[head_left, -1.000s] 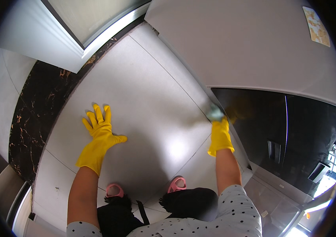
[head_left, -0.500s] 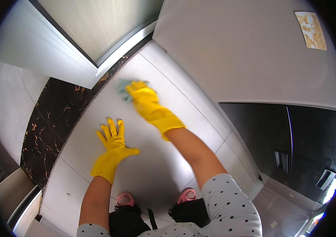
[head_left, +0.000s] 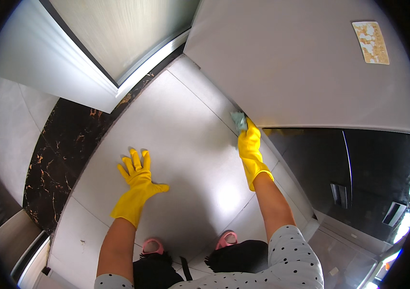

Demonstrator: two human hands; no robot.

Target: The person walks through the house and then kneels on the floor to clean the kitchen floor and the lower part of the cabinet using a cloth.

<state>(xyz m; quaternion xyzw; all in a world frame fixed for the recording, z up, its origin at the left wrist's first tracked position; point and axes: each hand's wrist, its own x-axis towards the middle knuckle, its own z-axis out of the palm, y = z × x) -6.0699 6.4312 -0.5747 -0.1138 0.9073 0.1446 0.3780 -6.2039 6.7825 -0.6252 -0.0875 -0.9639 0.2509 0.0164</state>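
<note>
Both my hands wear yellow rubber gloves. My left hand [head_left: 136,180] lies flat on the pale floor tiles [head_left: 181,125], fingers spread and nothing in it. Farther off to the right, my right hand [head_left: 250,143] is closed on a pale green cloth [head_left: 238,121]. Part of the cloth sticks out beyond the fingers, and the rest is hidden under the glove. That hand is low on the floor, beside the foot of the grey panel [head_left: 301,62].
A dark veined stone threshold [head_left: 65,139] runs along the left, below a white door frame [head_left: 128,89]. Glossy black cabinet fronts [head_left: 320,164] stand at right. My feet in pink shoes [head_left: 153,246] are at the bottom. A worn label [head_left: 372,42] sticks to the grey panel.
My right hand has swept the cloth rightward across the tiles, from the middle of the floor to the foot of the grey panel. My left hand has stayed in place.
</note>
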